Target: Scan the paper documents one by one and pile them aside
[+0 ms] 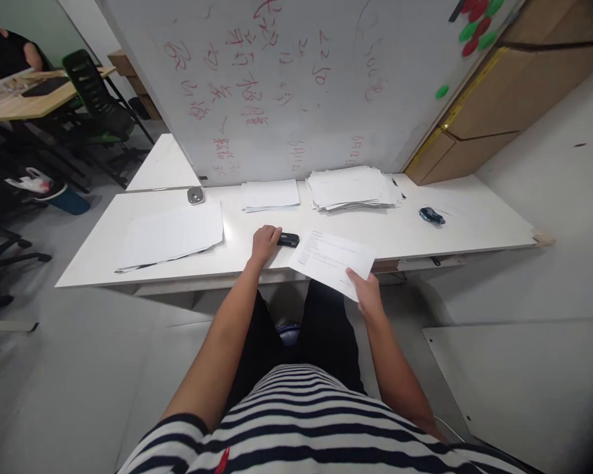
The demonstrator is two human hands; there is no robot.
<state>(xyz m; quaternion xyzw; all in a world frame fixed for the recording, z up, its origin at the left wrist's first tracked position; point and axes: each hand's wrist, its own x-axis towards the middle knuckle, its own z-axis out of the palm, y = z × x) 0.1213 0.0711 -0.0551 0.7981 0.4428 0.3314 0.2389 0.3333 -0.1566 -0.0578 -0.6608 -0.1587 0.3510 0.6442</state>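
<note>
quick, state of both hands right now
Left hand: curled at the black stapler's end; whether gripping, can't tell.
Right hand: closed, holding the printed sheet.

The person wore a white shirt (301, 428) crossed by dark navy stripes, well behind the left hand (265, 243) and the right hand (368, 293). Its short sleeves (175, 434), striped to match, left the forearms (230, 329) bare; the left one ended in a dark edge. A small red mark (222, 459) showed on the front, behind the left hand. Black trousers (329, 329) covered the legs, nearer the hands than the shirt.
</note>
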